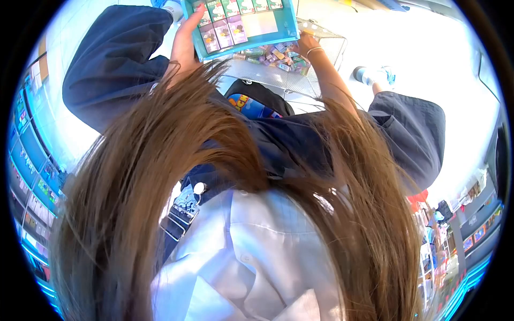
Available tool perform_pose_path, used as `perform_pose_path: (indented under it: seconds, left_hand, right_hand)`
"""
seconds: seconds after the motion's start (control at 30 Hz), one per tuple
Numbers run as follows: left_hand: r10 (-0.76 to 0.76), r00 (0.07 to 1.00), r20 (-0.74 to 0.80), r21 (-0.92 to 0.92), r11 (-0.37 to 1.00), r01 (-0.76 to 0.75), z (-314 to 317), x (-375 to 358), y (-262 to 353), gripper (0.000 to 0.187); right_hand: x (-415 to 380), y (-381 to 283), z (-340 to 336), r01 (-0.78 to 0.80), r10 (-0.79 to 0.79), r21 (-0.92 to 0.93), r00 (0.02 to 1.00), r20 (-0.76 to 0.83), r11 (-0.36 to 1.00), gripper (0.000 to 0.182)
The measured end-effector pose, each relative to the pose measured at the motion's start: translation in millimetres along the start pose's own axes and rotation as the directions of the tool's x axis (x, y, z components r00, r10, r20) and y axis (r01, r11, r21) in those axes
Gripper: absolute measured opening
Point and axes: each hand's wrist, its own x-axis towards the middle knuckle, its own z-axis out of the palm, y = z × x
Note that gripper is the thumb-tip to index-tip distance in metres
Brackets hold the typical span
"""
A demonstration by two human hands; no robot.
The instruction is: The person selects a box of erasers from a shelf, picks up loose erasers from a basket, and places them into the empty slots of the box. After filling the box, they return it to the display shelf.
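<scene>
My left hand (186,44) grips the left side of a light-blue tray (292,35), its thumb along the edge. Small green-and-white boxes (231,7) line the tray's upper row, with purple-and-white boxes (223,33) below at the left. A bare patch of the tray's floor shows at the lower right. Just past the tray's right corner, my right hand (307,44) is down at a wire mesh basket (289,80). Loose small colourful packets (279,55) lie in that basket, close to my right fingers, which are partly hidden.
A black bag with a colourful print (251,100) sits between my legs, below the basket. Stocked shelves (33,166) curve along the left edge, and racks of goods (455,235) stand at the lower right. My long hair (160,176) covers much of the view.
</scene>
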Motion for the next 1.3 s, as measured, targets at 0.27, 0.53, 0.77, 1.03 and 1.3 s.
perform_pose_path:
  seconds: [0.27, 0.53, 0.77, 1.03, 1.3]
  left_hand:
    - [-0.05, 0.998, 0.028, -0.083, 0.995, 0.053, 7, -13, -10, 0.038]
    - [0.151, 0.972, 0.182, -0.034, 0.988, -0.148, 0, -25, -13, 0.034]
    - [0.202, 0.967, 0.158, -0.023, 0.979, -0.201, 10, -24, -22, 0.034]
    - [0.238, 0.95, 0.201, 0.052, 0.966, -0.253, 6, -24, -36, 0.033]
    - [0.222, 0.96, 0.169, 0.067, 0.97, -0.235, 7, -19, -41, 0.033]
  right_hand:
    - [-91, -45, -120, 0.238, -0.221, -0.043, 0.947, 0.234, 0.97, 0.028]
    - [-207, -166, -255, 0.026, -0.319, 0.76, 0.917, 0.241, 0.649, 0.017]
    - [-185, -186, -247, 0.351, -0.242, 0.119, 0.816, -0.525, 0.929, 0.028]
    - [-173, -188, -224, 0.244, -0.2, 0.029, 0.852, -0.484, 0.969, 0.032]
    - [-167, -185, -219, 0.15, -0.108, 0.079, 0.914, -0.391, 0.986, 0.037]
